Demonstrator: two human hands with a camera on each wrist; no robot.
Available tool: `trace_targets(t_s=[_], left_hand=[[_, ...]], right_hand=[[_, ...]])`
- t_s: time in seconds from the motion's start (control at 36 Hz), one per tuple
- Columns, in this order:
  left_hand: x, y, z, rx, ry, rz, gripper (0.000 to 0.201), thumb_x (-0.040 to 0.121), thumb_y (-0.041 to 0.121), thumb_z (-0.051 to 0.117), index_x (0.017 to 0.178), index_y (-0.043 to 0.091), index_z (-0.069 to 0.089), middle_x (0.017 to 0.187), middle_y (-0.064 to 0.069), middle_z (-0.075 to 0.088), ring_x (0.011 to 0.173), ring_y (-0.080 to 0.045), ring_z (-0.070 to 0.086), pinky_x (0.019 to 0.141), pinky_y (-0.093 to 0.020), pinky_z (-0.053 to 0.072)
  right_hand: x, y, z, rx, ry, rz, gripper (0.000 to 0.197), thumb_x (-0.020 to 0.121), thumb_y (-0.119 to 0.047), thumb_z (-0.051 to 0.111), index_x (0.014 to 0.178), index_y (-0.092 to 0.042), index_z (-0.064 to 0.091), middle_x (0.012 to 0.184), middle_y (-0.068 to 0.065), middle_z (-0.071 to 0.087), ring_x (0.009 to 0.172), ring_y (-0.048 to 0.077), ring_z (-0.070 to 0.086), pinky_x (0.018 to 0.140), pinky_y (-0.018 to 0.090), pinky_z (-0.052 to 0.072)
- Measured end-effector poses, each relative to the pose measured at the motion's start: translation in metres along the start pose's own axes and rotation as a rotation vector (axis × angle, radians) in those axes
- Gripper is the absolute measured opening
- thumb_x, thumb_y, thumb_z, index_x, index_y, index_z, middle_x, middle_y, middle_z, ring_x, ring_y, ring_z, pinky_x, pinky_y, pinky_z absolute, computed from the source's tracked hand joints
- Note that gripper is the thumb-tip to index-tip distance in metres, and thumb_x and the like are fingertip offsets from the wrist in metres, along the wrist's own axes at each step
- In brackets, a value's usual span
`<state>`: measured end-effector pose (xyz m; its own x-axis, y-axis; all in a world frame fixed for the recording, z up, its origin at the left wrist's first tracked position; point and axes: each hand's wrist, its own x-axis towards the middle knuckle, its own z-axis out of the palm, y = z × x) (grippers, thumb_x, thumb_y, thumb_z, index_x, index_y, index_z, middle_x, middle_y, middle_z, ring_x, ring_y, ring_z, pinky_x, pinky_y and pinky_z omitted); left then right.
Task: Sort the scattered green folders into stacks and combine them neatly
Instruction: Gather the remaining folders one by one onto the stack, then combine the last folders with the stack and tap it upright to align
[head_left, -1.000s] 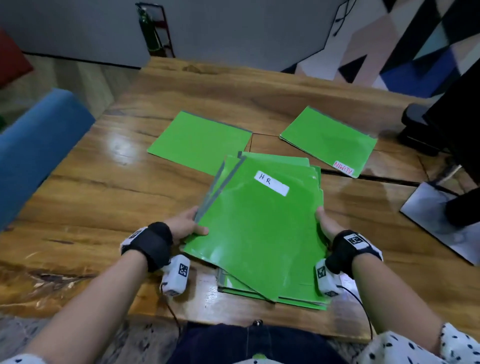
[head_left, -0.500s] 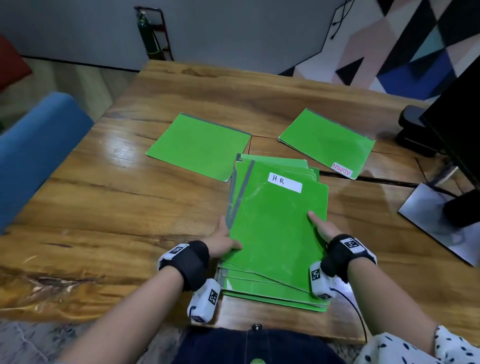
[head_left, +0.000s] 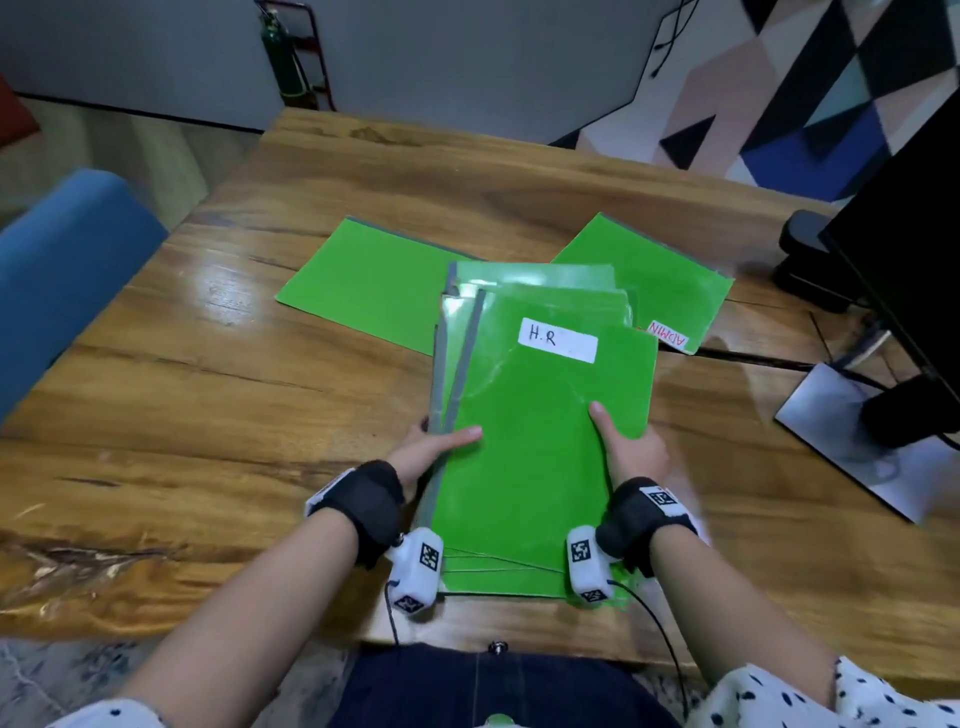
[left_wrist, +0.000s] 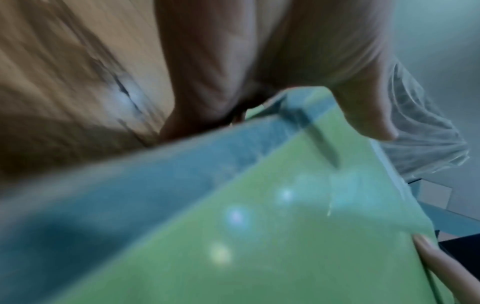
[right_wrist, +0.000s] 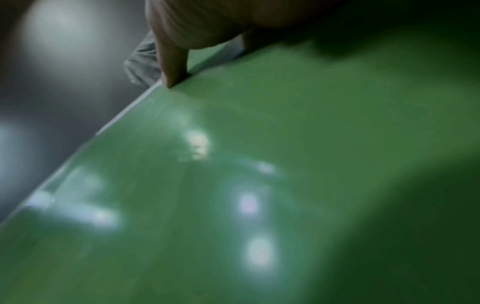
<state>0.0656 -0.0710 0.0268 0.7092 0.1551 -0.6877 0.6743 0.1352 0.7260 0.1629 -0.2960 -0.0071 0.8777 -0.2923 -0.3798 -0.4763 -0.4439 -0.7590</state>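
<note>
both hands, left hand (head_left: 426, 449) and right hand (head_left: 631, 452), pinch the green folder stack (head_left: 530, 467) (top one says h.r) between them, thumbs on top.

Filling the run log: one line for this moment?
stage: squaring stack | left hand: grips HR stack | right hand: grips stack | ADMIN folder: apart | unlabelled folder: apart

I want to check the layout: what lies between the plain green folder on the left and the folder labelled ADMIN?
In the head view, the far end of the held stack, topped by the HR folder, lies between the plain folder and the ADMIN folder, overlapping both.
</note>
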Motion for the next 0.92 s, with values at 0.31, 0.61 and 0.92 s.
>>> trace_targets(t_s=[0.31, 0.61, 0.92], left_hand=[[0.015, -0.002, -0.024, -0.019, 0.368, 0.072, 0.102, 0.054, 0.042, 0.086, 0.136, 0.003, 0.039, 0.128, -0.014, 0.055, 0.114, -0.027, 0.053, 0.104, -0.041, 0.039], [0.018, -0.027, -0.056, 0.143, 0.414, -0.17, 0.105, 0.063, 0.052, 0.077, 0.138, -0.008, 0.035, 0.14, -0.025, 0.044, 0.127, -0.036, 0.045, 0.108, -0.044, 0.036], [0.052, -0.023, -0.095, 0.41, 0.155, -0.354, 0.119, 0.049, 0.072, 0.077, 0.143, 0.011, 0.039, 0.15, -0.011, 0.037, 0.133, -0.03, 0.041, 0.111, -0.043, 0.034]], right_hand=[[0.011, -0.022, 0.015, -0.268, -0.327, -0.239, 0.124, 0.056, -0.095, 0.032, 0.143, -0.007, 0.036, 0.147, 0.014, 0.042, 0.131, 0.028, 0.045, 0.108, 0.048, 0.037], [0.093, -0.05, -0.004, -1.204, -0.304, -0.64, 0.052, 0.093, -0.05, 0.043, 0.129, -0.011, 0.045, 0.133, 0.012, 0.047, 0.123, 0.027, 0.045, 0.1, 0.047, 0.043], [0.167, -0.063, -0.002, -0.885, -0.11, -0.287, 0.058, 0.087, -0.022, 0.054, 0.138, -0.004, 0.033, 0.139, 0.02, 0.041, 0.122, 0.035, 0.047, 0.096, 0.047, 0.048]])
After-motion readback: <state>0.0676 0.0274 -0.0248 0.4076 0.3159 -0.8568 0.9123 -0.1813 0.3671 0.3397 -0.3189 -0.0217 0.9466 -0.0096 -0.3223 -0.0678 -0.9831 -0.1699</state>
